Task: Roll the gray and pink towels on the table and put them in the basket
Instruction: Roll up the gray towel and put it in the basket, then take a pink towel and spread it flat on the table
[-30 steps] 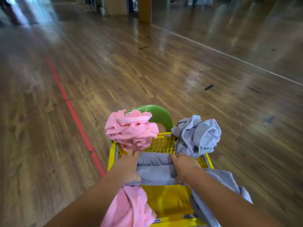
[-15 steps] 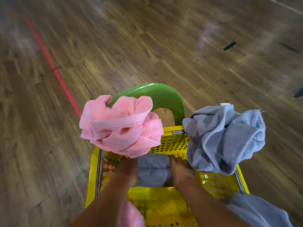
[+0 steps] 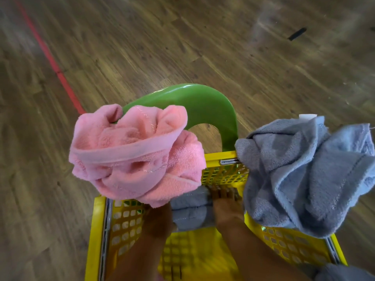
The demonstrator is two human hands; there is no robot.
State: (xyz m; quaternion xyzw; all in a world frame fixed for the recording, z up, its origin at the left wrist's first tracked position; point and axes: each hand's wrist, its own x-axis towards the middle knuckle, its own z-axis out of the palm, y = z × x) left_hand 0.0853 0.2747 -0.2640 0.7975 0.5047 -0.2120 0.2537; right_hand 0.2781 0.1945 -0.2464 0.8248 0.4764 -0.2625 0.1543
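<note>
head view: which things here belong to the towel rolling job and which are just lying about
Job: rolled gray terry towel, held between left hand and right hand; yellow perforated plastic basket; crumpled pink terry towel; crumpled gray terry towel.
Lying about: green plastic arch beyond the basket's far rim; red floor line; black mark on the wooden floor.

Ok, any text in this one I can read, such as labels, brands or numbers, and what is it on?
None readable.
White tag on the crumpled gray towel: no print can be made out.
Yellow basket, pink towel, rolled gray towel, floor: no lettering shows.
</note>
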